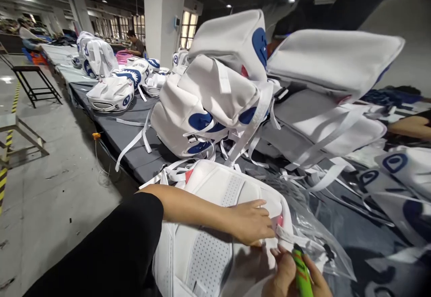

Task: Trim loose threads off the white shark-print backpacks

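A white backpack [215, 185] lies in front of me with its back panel up, showing dotted padded strips and small red tabs. My left hand [252, 223] rests palm down on it, fingers stretched out and slightly bent toward its right edge. Close by, at the lower right, my right hand [286, 270] is closed around a bright green tool [302, 272] with orange marks and a dark tip; its exact kind is unclear. That tip is near a white strap [292, 236] at the backpack's edge. The lower part of my right hand is cut off by the frame.
White backpacks with blue patches [208, 95] are piled behind, and more [330, 63] rise at the right. Clear plastic [323, 238] lies right of my hands. Loose straps [134, 140] trail over the dark table cover [101, 120]. A co-worker's arm [411, 126] shows at far right.
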`<state>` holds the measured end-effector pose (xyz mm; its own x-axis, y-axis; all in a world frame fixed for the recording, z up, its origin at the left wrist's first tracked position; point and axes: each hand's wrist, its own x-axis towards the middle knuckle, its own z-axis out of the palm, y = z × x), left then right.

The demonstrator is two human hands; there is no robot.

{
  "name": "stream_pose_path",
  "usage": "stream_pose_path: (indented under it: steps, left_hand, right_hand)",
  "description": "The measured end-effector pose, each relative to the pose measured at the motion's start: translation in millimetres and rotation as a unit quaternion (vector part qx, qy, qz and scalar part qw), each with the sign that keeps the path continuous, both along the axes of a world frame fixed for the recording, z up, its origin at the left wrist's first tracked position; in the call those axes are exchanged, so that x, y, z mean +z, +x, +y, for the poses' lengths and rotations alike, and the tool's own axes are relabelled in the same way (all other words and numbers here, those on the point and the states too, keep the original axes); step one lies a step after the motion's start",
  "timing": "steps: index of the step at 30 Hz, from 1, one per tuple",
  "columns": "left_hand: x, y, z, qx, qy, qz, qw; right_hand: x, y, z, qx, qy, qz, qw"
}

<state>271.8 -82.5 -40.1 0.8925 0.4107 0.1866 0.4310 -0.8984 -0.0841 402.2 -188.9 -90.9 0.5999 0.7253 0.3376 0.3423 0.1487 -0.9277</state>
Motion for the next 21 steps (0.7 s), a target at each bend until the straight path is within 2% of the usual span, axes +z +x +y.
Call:
stream_pose_path:
  steps: [3,6,9,11,14,18,21]
  left_hand:
    - [-1.3,-5,-8,-0.005,0.010,-0.022,1.000]
    - [-11.2,-9,-15,-0.011,-0.013,-0.064,0.998]
    - [-24.6,-15,-9,-0.048,-0.049,-0.113,0.991]
    - [-30.9,-17,-4,-0.072,-0.020,-0.143,0.987]
    - [-32.6,-17,-7,-0.074,0.015,-0.145,0.987]
    - [-33.6,-10,-16,-0.041,0.030,-0.121,0.991]
    - [-39.5,-10,-17,-0.060,0.025,-0.149,0.987]
  right_hand:
    - [-11.8,-9,1,-0.024,0.005,0.036,0.999]
    - [-25.9,-8,-13,-0.076,0.019,0.049,0.996]
    - [-31.0,-3,-19,-0.112,-0.001,0.017,0.994]
    - [-31.8,2,-17,-0.127,-0.006,-0.001,0.992]
    - [-32.3,4,-16,-0.113,0.002,-0.004,0.994]
    - [-34.0,2,-22,-0.081,0.016,-0.001,0.997]
    - [-35.0,1,-28,-0.056,0.009,-0.006,0.998]
